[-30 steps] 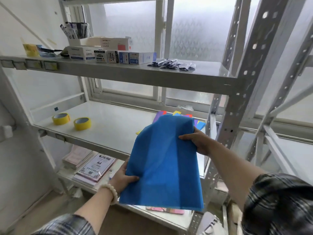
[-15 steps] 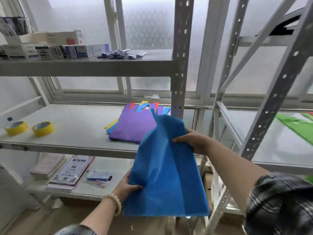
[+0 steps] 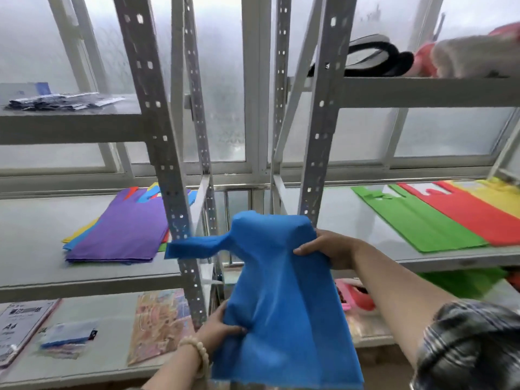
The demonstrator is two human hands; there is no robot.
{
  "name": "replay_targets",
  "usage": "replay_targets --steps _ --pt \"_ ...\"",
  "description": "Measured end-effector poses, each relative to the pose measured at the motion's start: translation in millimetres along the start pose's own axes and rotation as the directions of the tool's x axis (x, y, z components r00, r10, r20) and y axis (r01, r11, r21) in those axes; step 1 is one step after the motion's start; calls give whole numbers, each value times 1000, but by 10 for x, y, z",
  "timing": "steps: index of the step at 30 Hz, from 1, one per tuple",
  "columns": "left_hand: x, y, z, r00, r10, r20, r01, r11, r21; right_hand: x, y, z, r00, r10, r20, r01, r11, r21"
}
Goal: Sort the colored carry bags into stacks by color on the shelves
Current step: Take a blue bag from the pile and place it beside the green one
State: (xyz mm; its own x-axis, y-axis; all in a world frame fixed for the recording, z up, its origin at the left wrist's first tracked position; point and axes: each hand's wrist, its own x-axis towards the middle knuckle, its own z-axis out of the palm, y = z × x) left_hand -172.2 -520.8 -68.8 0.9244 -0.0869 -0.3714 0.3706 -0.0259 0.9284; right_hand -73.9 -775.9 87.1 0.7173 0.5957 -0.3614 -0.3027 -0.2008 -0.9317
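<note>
While the blue bag (image 3: pixel 281 299) is held up in front of the shelf posts (image 3: pixel 166 153), its right edge near the top is pinched by the right hand (image 3: pixel 326 250), thumb on the front and fingers curled behind. Its left edge lower down, at about 7 o'clock from the right hand, is gripped by the left hand (image 3: pixel 218 330), with a bead bracelet (image 3: pixel 198 351) seen on that wrist. The bag is a plain, bright blue, matte cloth, creased and hanging loosely between the two hands; one handle loop is flopped out sideways toward 9 o'clock. At 10 o'clock from the bag, a mixed pile topped by a purple bag (image 3: pixel 123 232) is lying flat on the left shelf (image 3: pixel 33 249). At 2 o'clock, on the right shelf (image 3: pixel 337 218), a green bag (image 3: pixel 416 220), a red bag (image 3: pixel 472 212) and a yellow bag (image 3: pixel 498 195) are laid side by side, edges overlapping.
</note>
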Motion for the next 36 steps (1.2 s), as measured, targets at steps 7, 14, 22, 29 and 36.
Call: replay_targets --steps 7,14,22,29,36 --pt "594 13 1058 996 -61 61 59 998 34 -361 43 -1152 994 92 50 -92 996 -11" --pt "1103 343 1819 982 -63 179 47 995 92 -626 103 -1927 997 73 -15 -72 995 63" --pt "1788 697 2525 977 63 203 -76 996 57 -680 72 -3043 986 62 -154 -49 995 85" --pt "2427 1226 2885 988 154 13 -154 988 -18 -212 -327 -4020 988 45 -145 -48 999 -17" --pt "2622 1609 3055 984 162 -79 -167 984 -58 124 -707 -4411 998 8 -67 -10 1000 -23"
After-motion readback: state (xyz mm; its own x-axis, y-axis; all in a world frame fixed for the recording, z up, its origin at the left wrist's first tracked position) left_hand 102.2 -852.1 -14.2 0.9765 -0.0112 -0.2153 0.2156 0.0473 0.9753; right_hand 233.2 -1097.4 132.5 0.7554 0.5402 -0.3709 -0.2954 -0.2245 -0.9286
